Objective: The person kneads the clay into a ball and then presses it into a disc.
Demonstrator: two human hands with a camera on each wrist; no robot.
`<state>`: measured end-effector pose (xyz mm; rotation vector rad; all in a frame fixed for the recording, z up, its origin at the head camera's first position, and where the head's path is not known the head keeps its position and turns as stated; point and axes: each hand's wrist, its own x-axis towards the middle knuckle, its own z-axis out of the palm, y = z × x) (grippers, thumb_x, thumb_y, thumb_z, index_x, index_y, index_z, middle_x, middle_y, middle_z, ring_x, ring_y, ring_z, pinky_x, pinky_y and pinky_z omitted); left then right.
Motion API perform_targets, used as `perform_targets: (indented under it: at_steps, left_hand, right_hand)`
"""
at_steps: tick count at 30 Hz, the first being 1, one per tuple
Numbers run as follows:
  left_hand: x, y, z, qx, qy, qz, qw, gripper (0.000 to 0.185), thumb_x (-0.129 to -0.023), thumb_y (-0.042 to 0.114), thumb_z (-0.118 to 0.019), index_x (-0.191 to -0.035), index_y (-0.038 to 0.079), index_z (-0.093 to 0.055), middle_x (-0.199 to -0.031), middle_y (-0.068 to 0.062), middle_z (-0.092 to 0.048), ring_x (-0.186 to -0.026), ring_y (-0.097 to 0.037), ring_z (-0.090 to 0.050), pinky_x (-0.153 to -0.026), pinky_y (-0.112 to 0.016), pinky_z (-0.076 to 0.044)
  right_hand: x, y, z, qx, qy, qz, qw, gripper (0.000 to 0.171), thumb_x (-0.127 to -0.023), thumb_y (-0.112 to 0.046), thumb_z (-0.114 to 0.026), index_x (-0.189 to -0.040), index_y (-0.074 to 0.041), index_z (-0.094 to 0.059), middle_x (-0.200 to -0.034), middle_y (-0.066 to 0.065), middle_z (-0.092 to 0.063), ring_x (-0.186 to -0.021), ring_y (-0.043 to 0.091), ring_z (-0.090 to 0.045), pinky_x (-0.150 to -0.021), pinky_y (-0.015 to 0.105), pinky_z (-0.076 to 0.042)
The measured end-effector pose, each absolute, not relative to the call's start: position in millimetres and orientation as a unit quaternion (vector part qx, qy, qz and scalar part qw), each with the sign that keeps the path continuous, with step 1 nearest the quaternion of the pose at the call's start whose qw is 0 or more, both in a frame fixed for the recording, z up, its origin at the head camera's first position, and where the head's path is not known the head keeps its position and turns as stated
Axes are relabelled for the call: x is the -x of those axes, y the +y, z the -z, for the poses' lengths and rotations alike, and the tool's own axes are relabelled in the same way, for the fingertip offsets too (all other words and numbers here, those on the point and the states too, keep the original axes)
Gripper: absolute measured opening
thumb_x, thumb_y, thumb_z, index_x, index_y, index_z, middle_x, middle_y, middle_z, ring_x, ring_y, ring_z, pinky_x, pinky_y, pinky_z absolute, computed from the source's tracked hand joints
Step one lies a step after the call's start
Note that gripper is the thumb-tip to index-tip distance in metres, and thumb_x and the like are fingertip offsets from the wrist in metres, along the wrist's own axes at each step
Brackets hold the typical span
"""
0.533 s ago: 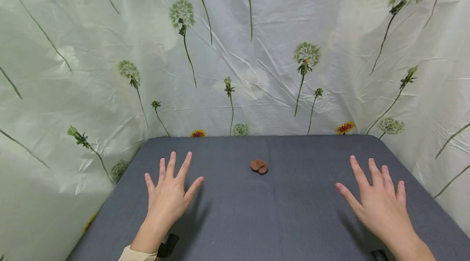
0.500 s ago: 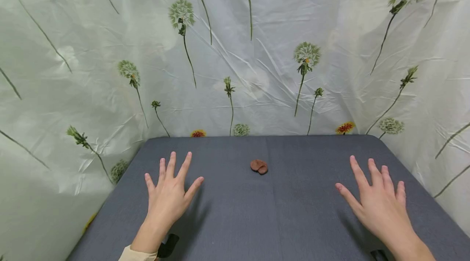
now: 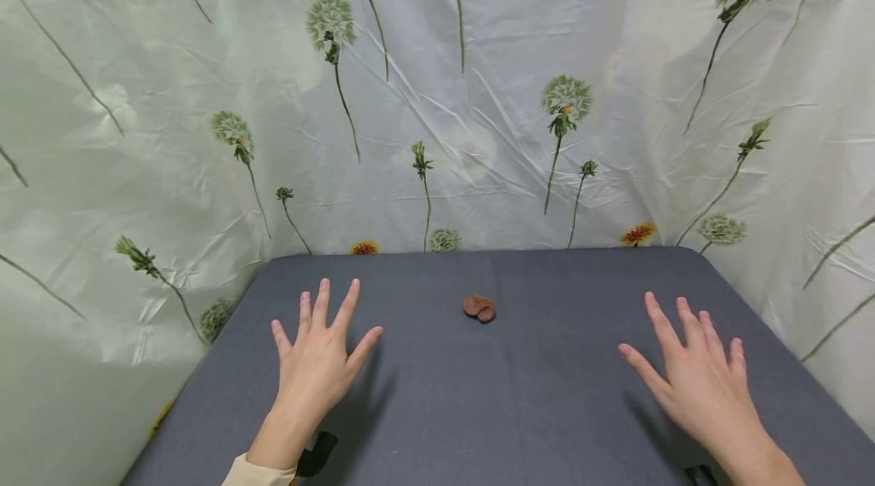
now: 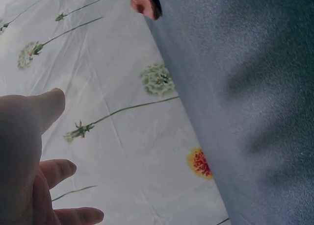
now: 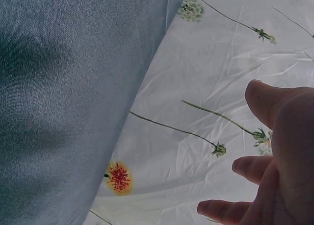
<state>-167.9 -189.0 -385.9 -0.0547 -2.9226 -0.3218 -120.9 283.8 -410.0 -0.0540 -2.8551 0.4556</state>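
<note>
A small reddish-brown thing lies on the dark grey table toward its far edge, between the two hands. It looks like two overlapping rounded flaps, with a dark underside. My left hand hangs over the left part of the table, fingers spread and holding nothing. Over on the right, my right hand is also spread, with its shadow falling on the table below. Both hands are well apart from the brown thing. In the left wrist view the brown thing shows at the top edge; in the right wrist view only a sliver shows.
The grey cloth-covered table has rounded far corners and a faint seam down its middle. Behind it and along both sides hangs a pale, wrinkled sheet printed with dandelions and flowers. A black strap sits at the left wrist.
The head view has shifted slightly, so the table and sheet appear a little further left. Both hands stay spread in nearly the same places, and the brown thing lies where it was.
</note>
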Motion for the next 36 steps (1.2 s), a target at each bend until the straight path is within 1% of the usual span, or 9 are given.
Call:
perform_targets:
  at_steps: [5, 12, 17, 20, 22, 25, 29, 32, 36]
  left_hand:
    - [165, -187, 385, 0.03, -0.986, 0.11, 0.12, 0.085, -0.105, 0.063, -0.06, -0.173, 0.035, -0.019, -0.178, -0.023, -0.018, -0.162, -0.053, -0.021, -0.117, -0.088, -0.017]
    - [155, -187, 380, 0.054, -0.976, 0.128, 0.168, 0.08, -0.104, 0.055, -0.067, -0.171, 0.03, -0.031, -0.171, -0.026, -0.034, -0.153, -0.052, -0.042, -0.112, -0.079, -0.04]
    - [143, -188, 378, 0.066, -0.967, 0.158, 0.188, 0.076, -0.104, 0.05, -0.071, -0.169, 0.028, -0.038, -0.162, -0.023, -0.049, -0.121, -0.048, -0.069, -0.078, -0.061, -0.059]
    - [135, -189, 378, 0.066, -0.963, 0.188, 0.182, 0.073, -0.102, 0.047, -0.073, -0.166, 0.029, -0.042, -0.154, -0.017, -0.056, -0.09, -0.033, -0.074, -0.057, -0.045, -0.053]
    - [130, -191, 379, 0.063, -0.961, 0.208, 0.173, 0.071, -0.102, 0.047, -0.074, -0.165, 0.031, -0.044, -0.15, -0.013, -0.06, -0.075, -0.021, -0.068, -0.053, -0.038, -0.047]
    - [124, -195, 382, 0.059, -0.956, 0.236, 0.163, 0.068, -0.103, 0.048, -0.073, -0.163, 0.033, -0.046, -0.143, -0.007, -0.065, -0.076, -0.016, -0.068, -0.054, -0.035, -0.046]
    - [115, -200, 387, 0.068, -0.945, 0.276, 0.162, 0.063, -0.103, 0.044, -0.074, -0.16, 0.03, -0.051, -0.131, -0.001, -0.072, -0.105, -0.022, -0.077, -0.067, -0.04, -0.059]
    - [110, -203, 390, 0.067, -0.937, 0.315, 0.135, 0.06, -0.104, 0.042, -0.074, -0.159, 0.032, -0.052, -0.126, 0.001, -0.075, -0.103, -0.016, -0.078, -0.077, -0.036, -0.063]
    - [104, -206, 395, 0.044, -0.921, 0.379, 0.075, 0.055, -0.104, 0.044, -0.072, -0.156, 0.036, -0.053, -0.123, 0.001, -0.077, -0.094, -0.004, -0.076, -0.072, -0.026, -0.06]
  right_hand:
    - [123, 279, 406, 0.006, -0.977, -0.166, 0.131, 0.088, -0.106, -0.058, -0.062, -0.173, -0.018, -0.022, -0.164, 0.042, -0.032, -0.143, 0.069, -0.035, -0.107, 0.087, -0.024]
    - [131, 267, 396, -0.002, -0.976, -0.196, 0.097, 0.085, -0.108, -0.058, -0.058, -0.172, -0.013, -0.025, -0.16, 0.038, -0.039, -0.127, 0.063, -0.056, -0.086, 0.079, -0.047]
    - [144, 257, 392, -0.013, -0.968, -0.238, 0.073, 0.082, -0.108, -0.058, -0.057, -0.169, -0.01, -0.032, -0.155, 0.034, -0.049, -0.118, 0.051, -0.068, -0.077, 0.067, -0.055]
    - [154, 251, 394, -0.029, -0.96, -0.271, 0.071, 0.076, -0.109, -0.051, -0.06, -0.166, -0.005, -0.037, -0.15, 0.033, -0.056, -0.123, 0.05, -0.067, -0.084, 0.065, -0.057]
    - [162, 246, 397, -0.036, -0.951, -0.3, 0.063, 0.073, -0.11, -0.047, -0.062, -0.164, -0.004, -0.039, -0.148, 0.033, -0.058, -0.125, 0.049, -0.067, -0.09, 0.063, -0.058]
    - [175, 239, 401, -0.035, -0.937, -0.346, 0.038, 0.068, -0.11, -0.044, -0.062, -0.163, -0.005, -0.041, -0.147, 0.032, -0.061, -0.124, 0.046, -0.07, -0.092, 0.059, -0.06]
    - [191, 226, 406, -0.03, -0.918, -0.395, 0.009, 0.063, -0.111, -0.039, -0.062, -0.16, -0.005, -0.044, -0.143, 0.027, -0.067, -0.121, 0.042, -0.071, -0.091, 0.052, -0.06]
    - [203, 216, 409, -0.034, -0.899, -0.437, -0.012, 0.06, -0.111, -0.035, -0.062, -0.16, -0.003, -0.045, -0.141, 0.026, -0.068, -0.119, 0.04, -0.072, -0.088, 0.049, -0.061]
    - [216, 205, 414, -0.035, -0.862, -0.504, -0.041, 0.06, -0.112, -0.032, -0.061, -0.16, 0.0, -0.043, -0.141, 0.029, -0.066, -0.119, 0.037, -0.075, -0.09, 0.048, -0.062]
